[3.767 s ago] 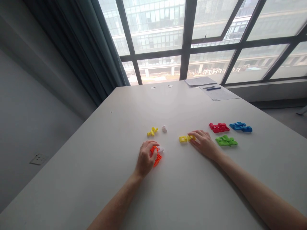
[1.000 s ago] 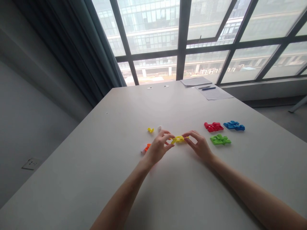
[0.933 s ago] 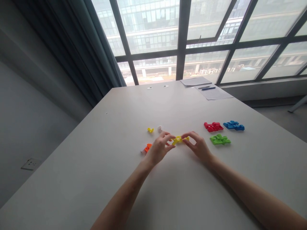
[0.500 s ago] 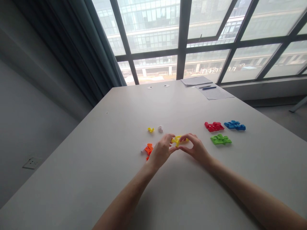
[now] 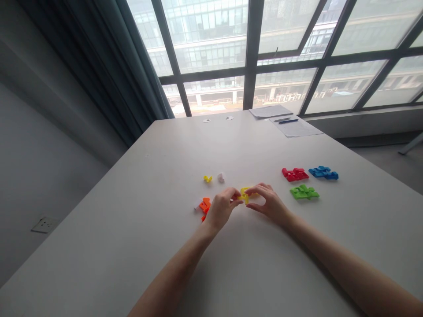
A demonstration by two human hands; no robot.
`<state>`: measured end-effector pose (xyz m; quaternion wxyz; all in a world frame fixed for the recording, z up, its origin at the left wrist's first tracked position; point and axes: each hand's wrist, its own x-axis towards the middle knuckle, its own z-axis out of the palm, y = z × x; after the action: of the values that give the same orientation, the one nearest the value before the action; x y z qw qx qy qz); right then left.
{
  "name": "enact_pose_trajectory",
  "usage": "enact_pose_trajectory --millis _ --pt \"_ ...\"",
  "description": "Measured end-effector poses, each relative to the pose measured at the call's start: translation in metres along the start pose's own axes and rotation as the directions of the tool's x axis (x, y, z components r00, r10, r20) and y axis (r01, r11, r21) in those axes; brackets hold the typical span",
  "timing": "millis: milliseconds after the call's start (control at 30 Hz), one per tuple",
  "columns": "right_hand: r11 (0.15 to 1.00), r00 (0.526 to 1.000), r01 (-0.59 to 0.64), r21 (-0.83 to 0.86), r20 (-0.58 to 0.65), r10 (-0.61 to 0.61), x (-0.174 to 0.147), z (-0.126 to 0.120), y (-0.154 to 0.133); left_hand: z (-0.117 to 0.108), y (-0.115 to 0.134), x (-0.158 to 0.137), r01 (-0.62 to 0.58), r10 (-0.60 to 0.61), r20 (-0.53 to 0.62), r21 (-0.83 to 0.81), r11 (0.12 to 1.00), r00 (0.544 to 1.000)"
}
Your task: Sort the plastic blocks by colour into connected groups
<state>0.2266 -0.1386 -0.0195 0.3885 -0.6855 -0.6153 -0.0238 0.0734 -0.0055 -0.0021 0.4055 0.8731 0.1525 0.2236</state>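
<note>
My left hand pinches a small yellow plastic block between thumb and fingers, just above the table. From the other side, the thumb and forefinger of my right hand close on the same block, their tips at its right end. Other yellow blocks lie behind the fingertips, partly hidden by my right hand. Orange blocks sit left of my left hand, which covers part of them. Farther back are a loose yellow block and a white block.
To the right on the white table lie groups of red blocks, blue blocks and green blocks. Paper sheets with a blue pen rest at the far edge, by the window.
The yellow block between my hands has turned and sits slightly lower. My left fingertips have shifted a little, and my right thumb and forefinger have moved slightly too.
</note>
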Motion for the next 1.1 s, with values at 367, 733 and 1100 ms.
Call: enact_pose_trajectory --millis 367,733,1100 --pt "0.977 0.985 0.168 -0.132 0.068 -0.16 -0.001 -0.013 0.018 0.002 0.004 -0.004 -0.03 0.007 0.08 0.298 0.954 0.997" --pt "0.965 0.981 0.183 -0.188 0.103 -0.166 0.0 -0.017 0.024 0.006 0.006 -0.007 -0.204 0.149 0.144 0.54 0.816 0.978" --pt "0.972 0.987 0.151 -0.181 0.083 -0.138 0.0 -0.015 0.027 0.005 0.002 -0.005 -0.221 0.2 0.098 0.529 0.819 0.975"
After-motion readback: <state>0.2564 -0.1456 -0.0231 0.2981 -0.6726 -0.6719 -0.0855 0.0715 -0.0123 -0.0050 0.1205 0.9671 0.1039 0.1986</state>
